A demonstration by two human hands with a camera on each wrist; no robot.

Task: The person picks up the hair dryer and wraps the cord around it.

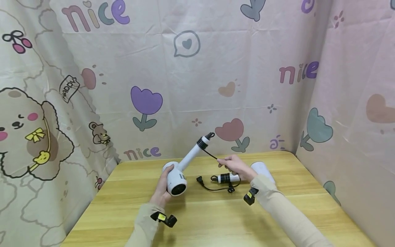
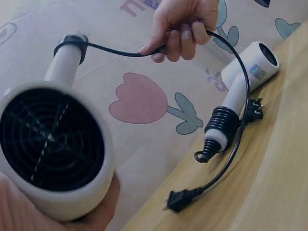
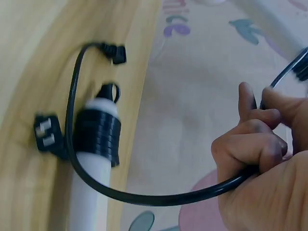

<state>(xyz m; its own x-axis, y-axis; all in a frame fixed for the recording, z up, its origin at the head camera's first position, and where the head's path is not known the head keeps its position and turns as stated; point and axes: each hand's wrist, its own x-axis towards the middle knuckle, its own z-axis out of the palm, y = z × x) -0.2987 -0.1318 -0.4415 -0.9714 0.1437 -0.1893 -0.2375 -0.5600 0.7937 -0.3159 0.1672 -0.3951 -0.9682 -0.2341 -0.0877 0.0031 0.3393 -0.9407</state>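
My left hand (image 1: 162, 187) grips a white hair dryer (image 1: 189, 157) by its barrel, the handle slanting up to the right. Black cord is wound round the handle's end. From there a stretch of power cord (image 2: 118, 51) runs taut to my right hand (image 1: 236, 164), which pinches it between thumb and fingers. The cord's loose end hangs below that hand in a curve and ends in a black plug (image 2: 179, 199). In the left wrist view the dryer's round dark grille (image 2: 50, 139) faces the camera.
A second white hair dryer (image 1: 261, 169) lies on the wooden table (image 1: 203, 216) behind my right hand, its cord (image 2: 222, 122) wound round the handle and its plug (image 3: 47, 134) beside it. Printed curtains (image 1: 197, 79) hang behind and at both sides of the table.
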